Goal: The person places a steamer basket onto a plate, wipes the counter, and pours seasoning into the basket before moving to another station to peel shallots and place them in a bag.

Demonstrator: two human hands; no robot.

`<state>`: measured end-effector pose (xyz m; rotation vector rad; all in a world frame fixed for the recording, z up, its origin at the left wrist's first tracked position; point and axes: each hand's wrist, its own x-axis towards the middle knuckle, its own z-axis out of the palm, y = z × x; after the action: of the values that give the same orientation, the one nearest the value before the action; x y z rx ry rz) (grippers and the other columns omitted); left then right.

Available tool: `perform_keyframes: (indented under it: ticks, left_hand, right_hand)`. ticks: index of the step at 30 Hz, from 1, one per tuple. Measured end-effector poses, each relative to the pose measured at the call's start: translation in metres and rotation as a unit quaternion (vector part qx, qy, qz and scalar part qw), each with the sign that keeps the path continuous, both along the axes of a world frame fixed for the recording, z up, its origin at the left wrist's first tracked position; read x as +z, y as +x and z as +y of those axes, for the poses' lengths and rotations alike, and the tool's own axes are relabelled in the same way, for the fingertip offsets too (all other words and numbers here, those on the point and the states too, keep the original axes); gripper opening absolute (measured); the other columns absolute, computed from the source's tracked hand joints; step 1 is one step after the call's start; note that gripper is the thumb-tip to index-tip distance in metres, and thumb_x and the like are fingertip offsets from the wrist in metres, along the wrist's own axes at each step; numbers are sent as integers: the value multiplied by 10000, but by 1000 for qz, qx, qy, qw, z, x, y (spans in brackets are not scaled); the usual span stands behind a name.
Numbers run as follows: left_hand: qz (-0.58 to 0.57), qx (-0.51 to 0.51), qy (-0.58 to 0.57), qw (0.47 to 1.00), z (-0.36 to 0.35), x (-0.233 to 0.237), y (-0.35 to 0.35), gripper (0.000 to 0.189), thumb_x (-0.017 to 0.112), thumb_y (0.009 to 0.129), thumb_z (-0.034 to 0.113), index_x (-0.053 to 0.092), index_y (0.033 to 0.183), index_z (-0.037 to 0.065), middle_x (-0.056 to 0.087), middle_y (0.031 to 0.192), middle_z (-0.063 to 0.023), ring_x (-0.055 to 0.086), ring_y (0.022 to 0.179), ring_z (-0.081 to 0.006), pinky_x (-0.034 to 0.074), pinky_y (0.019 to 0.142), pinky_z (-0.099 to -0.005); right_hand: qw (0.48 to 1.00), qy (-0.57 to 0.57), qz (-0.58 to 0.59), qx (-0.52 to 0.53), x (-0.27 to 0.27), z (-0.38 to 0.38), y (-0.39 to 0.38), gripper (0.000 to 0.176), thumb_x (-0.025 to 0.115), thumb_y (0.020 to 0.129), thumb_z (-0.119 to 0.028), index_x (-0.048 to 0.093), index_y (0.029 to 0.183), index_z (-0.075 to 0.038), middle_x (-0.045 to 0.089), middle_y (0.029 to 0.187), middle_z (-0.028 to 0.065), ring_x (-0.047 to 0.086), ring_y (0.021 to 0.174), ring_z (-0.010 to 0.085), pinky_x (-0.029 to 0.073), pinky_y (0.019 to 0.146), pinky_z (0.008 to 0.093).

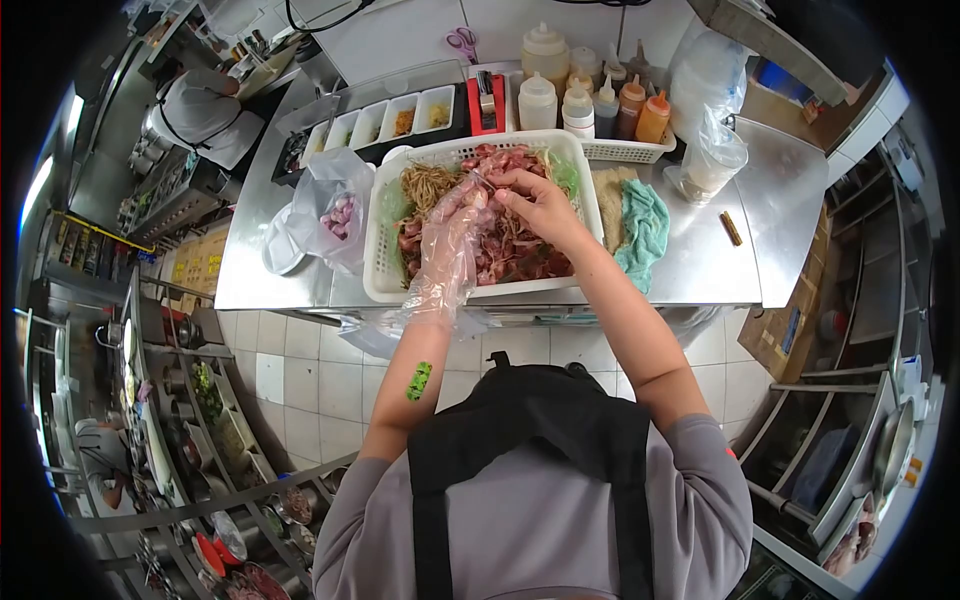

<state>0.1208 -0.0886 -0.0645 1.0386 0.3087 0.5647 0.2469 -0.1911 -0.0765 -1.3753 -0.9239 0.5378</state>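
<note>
A white plastic basket [382, 215] lined with green netting holds a heap of reddish-purple shallots [515, 265] with dry skins. A bundle of dried brown stalks [430, 188] lies at its left. Over the heap, my left hand [455, 225] wears a clear loose plastic glove, its fingers curled together. My bare right hand [548, 208] meets it from the right, thumb and fingers pinched close at the left fingertips. What sits between the fingers is too small and covered to make out. Left of the basket, an open clear bag [345, 175] contains several smooth purple shallots [340, 216].
Behind the basket stand a condiment tray [452, 125], a red holder [487, 122] and squeeze bottles [537, 105]. To the right lie a teal cloth [643, 225] and a plastic bag [712, 160]. A white lid [285, 250] rests left. Another person [205, 115] works at the far left.
</note>
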Motion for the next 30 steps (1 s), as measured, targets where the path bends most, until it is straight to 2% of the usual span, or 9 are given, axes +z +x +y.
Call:
perform_keyframes:
  ticks: [2,4,9,11,14,17,23,27,30]
  left_hand:
    - [-13,3,-11,1000,2,0,1,456,582,829,66,489,1265,-34,594,1110,-91,581,954,-146,474,856,-281]
    - [-32,12,-25,999,-4,10,3,454,571,834,57,483,1272,-32,596,1093,-84,579,950,-144,473,855,-278]
    - [-35,32,-47,998,-2,8,2,447,544,844,29,473,1281,-33,596,1061,-73,575,925,-134,469,851,-263]
    - [-28,33,-28,999,-1,5,3,435,543,845,32,480,1269,-41,595,1018,-69,572,876,-125,465,828,-253]
    - [-13,60,12,998,-1,1,3,429,549,840,40,487,1256,-47,599,969,-58,565,832,-114,459,798,-242]
    - [21,64,45,997,6,-10,3,419,571,841,127,520,1225,-32,583,1124,-101,581,951,-162,466,846,-276]
    - [18,43,102,994,6,-11,3,367,558,831,81,543,1175,-47,593,1081,-89,583,910,-147,457,842,-265]
    - [46,27,156,986,15,-18,3,400,556,816,54,528,1203,-46,588,1077,-83,571,920,-136,448,847,-255]
    - [31,25,176,984,14,-16,3,432,551,801,26,520,1226,-42,590,1078,-82,563,926,-128,446,847,-249]
  right_hand:
    - [1000,-8,-10,-8,1,0,0,253,595,904,-142,598,1143,-58,560,880,-34,455,705,30,389,614,205]
    - [998,37,-45,-4,6,-2,-4,328,616,877,-159,585,1192,-71,632,1010,58,561,956,139,426,866,286]
    - [996,16,-40,72,10,-3,-9,402,589,878,-112,525,1274,-94,630,1105,68,581,983,172,439,879,297]
    - [985,55,-160,29,7,-1,-9,422,596,866,-106,518,1280,-99,610,1179,93,600,1008,214,445,892,312]
    - [979,53,-194,12,8,0,-11,423,603,850,-97,531,1266,-111,603,1191,115,605,1022,264,455,893,327]
    - [981,5,-195,15,10,-1,-13,376,617,844,-75,564,1217,-63,609,1184,114,575,1094,255,418,953,331]
    - [974,10,-224,-9,11,1,-13,264,623,840,-73,600,1099,-24,646,1065,136,618,990,273,455,880,332]
    - [982,-9,-187,6,12,1,-11,243,623,841,-71,603,1077,-16,648,1060,127,613,1007,249,451,886,327]
    - [985,67,-161,4,10,2,-11,239,622,845,-76,606,1076,-16,647,1065,110,607,1011,218,445,891,326]
